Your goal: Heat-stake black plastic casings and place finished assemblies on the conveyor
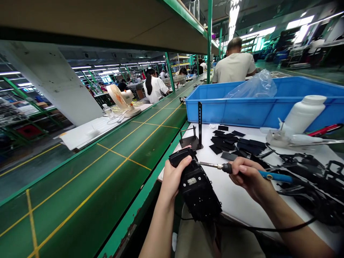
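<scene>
My left hand (174, 175) is closed around the upper left side of a black plastic housing (201, 197), its thumb lying across the top. The housing is tilted above my lap at the table's edge and shows a small pale label and screws. In my right hand (247, 175) is a soldering iron (276, 177) with a blue handle, pinched near its black collar. The iron's metal tip points left and reaches the upper right edge of the housing; whether it touches cannot be made out.
Left runs a green conveyor belt (107, 175) with yellow lines. On the white table are a black metal stand (200, 125), black flat pieces (225, 141), tangled black parts (303, 172) and a white bottle (306, 113). Behind them stands a blue bin (225, 109). People sit further off.
</scene>
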Action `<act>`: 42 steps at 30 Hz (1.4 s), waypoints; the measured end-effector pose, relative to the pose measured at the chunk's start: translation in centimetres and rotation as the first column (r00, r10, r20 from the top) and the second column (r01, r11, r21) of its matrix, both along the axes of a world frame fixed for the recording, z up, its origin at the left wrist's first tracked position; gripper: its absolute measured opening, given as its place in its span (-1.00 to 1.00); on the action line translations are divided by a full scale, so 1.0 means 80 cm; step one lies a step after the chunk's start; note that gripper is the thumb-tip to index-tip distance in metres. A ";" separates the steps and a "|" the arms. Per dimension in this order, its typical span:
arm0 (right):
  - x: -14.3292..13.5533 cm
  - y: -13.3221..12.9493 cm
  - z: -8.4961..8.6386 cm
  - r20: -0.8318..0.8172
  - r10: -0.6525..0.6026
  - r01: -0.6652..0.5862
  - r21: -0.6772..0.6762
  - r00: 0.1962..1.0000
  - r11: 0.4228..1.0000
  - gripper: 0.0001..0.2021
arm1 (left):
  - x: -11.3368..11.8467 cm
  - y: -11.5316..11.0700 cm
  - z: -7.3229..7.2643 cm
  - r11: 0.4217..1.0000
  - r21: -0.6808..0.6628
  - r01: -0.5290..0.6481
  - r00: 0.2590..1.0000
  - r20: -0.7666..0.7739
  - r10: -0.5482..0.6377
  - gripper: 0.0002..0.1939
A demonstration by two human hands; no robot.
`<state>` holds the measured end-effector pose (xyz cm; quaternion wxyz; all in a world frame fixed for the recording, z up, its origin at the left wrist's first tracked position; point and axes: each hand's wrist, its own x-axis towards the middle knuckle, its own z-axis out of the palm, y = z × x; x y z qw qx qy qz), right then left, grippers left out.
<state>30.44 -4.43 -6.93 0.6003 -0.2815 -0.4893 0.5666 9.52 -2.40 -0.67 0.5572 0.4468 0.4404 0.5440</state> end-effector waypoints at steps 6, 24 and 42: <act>-0.004 -0.004 0.007 -0.034 -0.034 0.032 -0.046 0.999 0.998 -0.80 | -0.008 0.006 -0.007 0.998 0.014 0.055 0.998 -0.010 -0.055 -0.51; -0.002 0.001 0.002 0.026 -0.061 0.062 -0.039 0.998 0.997 -0.79 | -0.009 0.007 -0.011 0.997 -0.021 0.070 0.997 0.033 -0.069 -0.51; -0.001 -0.005 0.008 -0.114 -0.109 0.105 -0.034 0.987 0.994 -0.84 | -0.002 0.008 -0.018 0.990 -0.070 0.125 0.992 -0.014 -0.126 -0.54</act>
